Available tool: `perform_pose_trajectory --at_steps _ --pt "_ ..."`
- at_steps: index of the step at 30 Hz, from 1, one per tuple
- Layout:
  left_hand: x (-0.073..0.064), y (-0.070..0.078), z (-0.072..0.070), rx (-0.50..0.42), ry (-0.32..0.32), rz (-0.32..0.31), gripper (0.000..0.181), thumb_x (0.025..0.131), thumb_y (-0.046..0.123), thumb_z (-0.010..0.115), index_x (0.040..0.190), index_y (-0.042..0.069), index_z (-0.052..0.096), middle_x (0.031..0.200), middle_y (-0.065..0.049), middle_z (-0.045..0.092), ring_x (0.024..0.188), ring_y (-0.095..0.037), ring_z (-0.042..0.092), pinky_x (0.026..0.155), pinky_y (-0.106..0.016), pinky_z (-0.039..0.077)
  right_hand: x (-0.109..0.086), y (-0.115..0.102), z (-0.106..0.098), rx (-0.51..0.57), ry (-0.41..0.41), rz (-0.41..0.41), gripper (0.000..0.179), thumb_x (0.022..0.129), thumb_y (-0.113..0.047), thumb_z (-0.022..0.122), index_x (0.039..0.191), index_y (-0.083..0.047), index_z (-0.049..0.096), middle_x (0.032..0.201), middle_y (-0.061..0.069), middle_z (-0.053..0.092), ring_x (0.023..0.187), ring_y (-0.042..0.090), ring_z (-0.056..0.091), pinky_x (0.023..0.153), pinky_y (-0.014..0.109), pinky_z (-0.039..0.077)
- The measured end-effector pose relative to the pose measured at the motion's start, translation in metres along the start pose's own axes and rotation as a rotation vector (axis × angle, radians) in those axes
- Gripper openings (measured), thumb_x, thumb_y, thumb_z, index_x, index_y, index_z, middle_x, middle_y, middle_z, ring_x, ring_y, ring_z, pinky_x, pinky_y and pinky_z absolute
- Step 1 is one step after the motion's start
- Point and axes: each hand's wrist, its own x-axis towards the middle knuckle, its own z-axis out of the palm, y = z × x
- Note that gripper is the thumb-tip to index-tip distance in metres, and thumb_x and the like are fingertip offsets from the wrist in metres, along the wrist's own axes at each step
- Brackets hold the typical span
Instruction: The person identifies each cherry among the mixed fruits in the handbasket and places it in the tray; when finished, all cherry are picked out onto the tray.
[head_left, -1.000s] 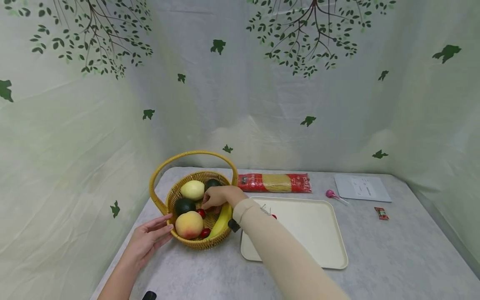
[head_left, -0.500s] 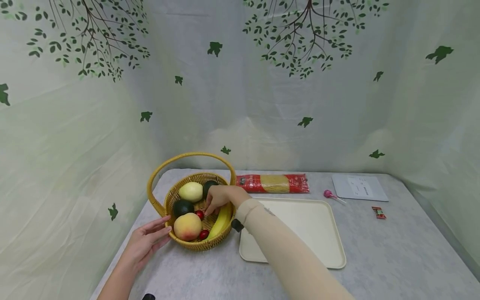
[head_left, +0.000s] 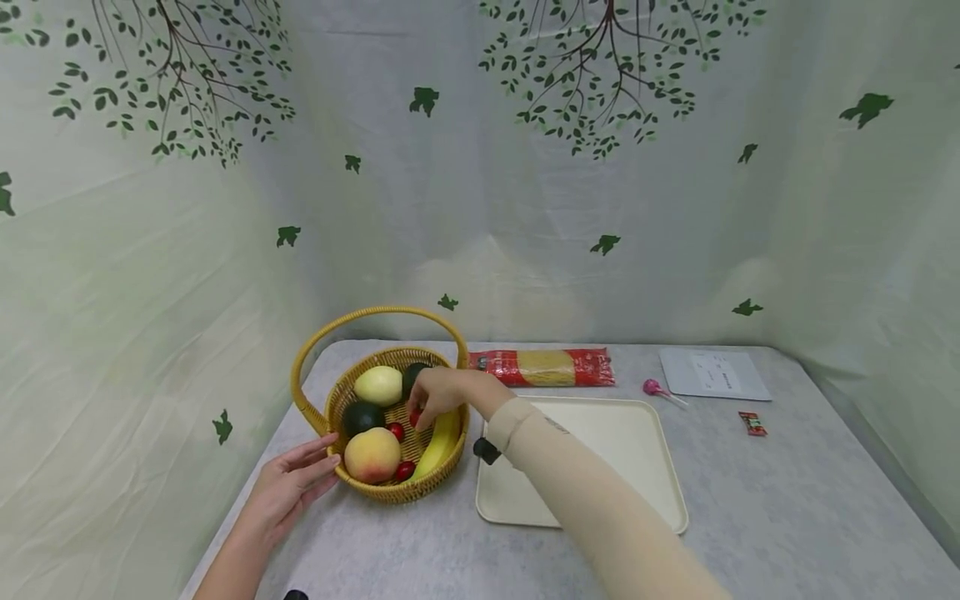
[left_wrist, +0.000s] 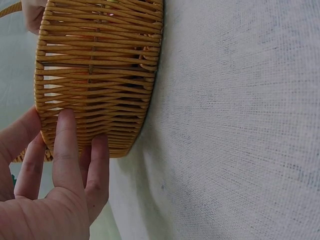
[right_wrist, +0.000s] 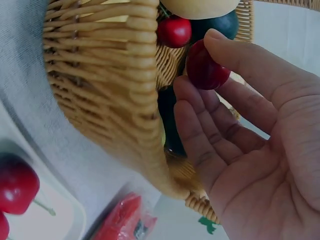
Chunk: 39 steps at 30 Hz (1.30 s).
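Note:
A yellow wicker basket (head_left: pixel 401 494) with a tall handle stands at the left of the table. My right hand (head_left: pixel 444 395) reaches over its right side and pinches a dark red cherry (right_wrist: pixel 205 66) between thumb and fingers. Outside the basket's left side, my left hand (head_left: pixel 291 485) touches the weave with nearly straight fingers (left_wrist: pixel 65 145). Inside lie a peach (head_left: pixel 372 456), a banana (head_left: pixel 437 452), a pale yellow fruit (head_left: pixel 378 385), two dark green fruits (head_left: pixel 363 418) and two more cherries (head_left: pixel 405 471). My hand partly hides the rear green fruit.
Right of the basket lies a cream tray (head_left: pixel 637 467), partly under my right forearm, with red cherries (right_wrist: pixel 17 184) on it. Behind are a red noodle packet (head_left: pixel 543 367), a lollipop (head_left: pixel 654 387), a grey-white flat item (head_left: pixel 712 373) and a small red packet (head_left: pixel 753 423).
My right hand has lifted slightly inside the basket, and a cherry now shows between its fingers. My left hand stays at the basket's side. The whole head view has shifted a little.

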Motion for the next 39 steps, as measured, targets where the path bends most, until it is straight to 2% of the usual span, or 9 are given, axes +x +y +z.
perform_pose_trajectory --at_steps 3,8,15,24,30,39 --pt "0.0 0.0 0.0 -0.003 -0.005 0.002 0.038 0.1 0.007 0.077 0.133 0.026 0.077 0.126 0.004 0.059 0.105 -0.004 0.071 0.096 -0.028 0.064 -0.005 0.001 -0.001 -0.013 0.007 -0.001 0.027 0.097 -0.023 0.083 0.122 -0.013 0.08 0.108 -0.006 0.075 0.091 0.006 0.061 0.08 0.019 0.054" --pt "-0.001 0.0 0.0 -0.009 -0.012 0.003 0.038 0.1 0.007 0.077 0.132 0.026 0.077 0.126 0.004 0.059 0.104 -0.004 0.071 0.096 -0.028 0.064 -0.014 0.005 -0.003 -0.011 0.013 -0.048 0.03 0.097 -0.019 0.083 0.125 -0.013 0.079 0.106 -0.006 0.073 0.093 0.007 0.062 0.081 0.019 0.055" --pt "-0.001 0.001 0.0 -0.017 -0.009 0.001 0.038 0.099 0.007 0.078 0.132 0.025 0.077 0.121 0.006 0.063 0.103 -0.005 0.072 0.094 -0.028 0.064 -0.032 0.005 -0.007 -0.026 0.03 -0.121 0.025 0.096 -0.018 0.084 0.12 -0.013 0.075 0.103 -0.002 0.069 0.093 0.009 0.059 0.079 0.02 0.053" --pt "0.0 0.0 -0.001 -0.018 -0.014 0.0 0.04 0.099 0.007 0.078 0.135 0.025 0.076 0.124 0.004 0.062 0.104 -0.004 0.072 0.095 -0.027 0.064 -0.056 0.01 -0.011 -0.029 0.088 -0.16 0.025 0.094 -0.018 0.086 0.115 -0.014 0.073 0.096 -0.001 0.067 0.084 0.01 0.055 0.073 0.02 0.049" --pt "0.001 0.0 -0.001 -0.015 -0.013 -0.009 0.044 0.099 0.009 0.079 0.141 0.022 0.072 0.131 0.002 0.059 0.105 -0.004 0.072 0.096 -0.028 0.064 -0.077 0.019 -0.01 0.023 0.122 -0.126 0.028 0.092 -0.019 0.089 0.114 -0.016 0.073 0.098 -0.003 0.067 0.09 0.012 0.059 0.08 0.02 0.054" --pt "0.002 -0.001 -0.001 -0.017 -0.014 -0.005 0.043 0.099 0.009 0.079 0.139 0.024 0.073 0.137 -0.002 0.057 0.106 -0.004 0.072 0.097 -0.028 0.064 -0.106 0.041 -0.004 0.009 0.186 -0.085 0.032 0.091 -0.022 0.089 0.119 -0.018 0.073 0.104 -0.005 0.07 0.096 0.011 0.065 0.088 0.025 0.059"
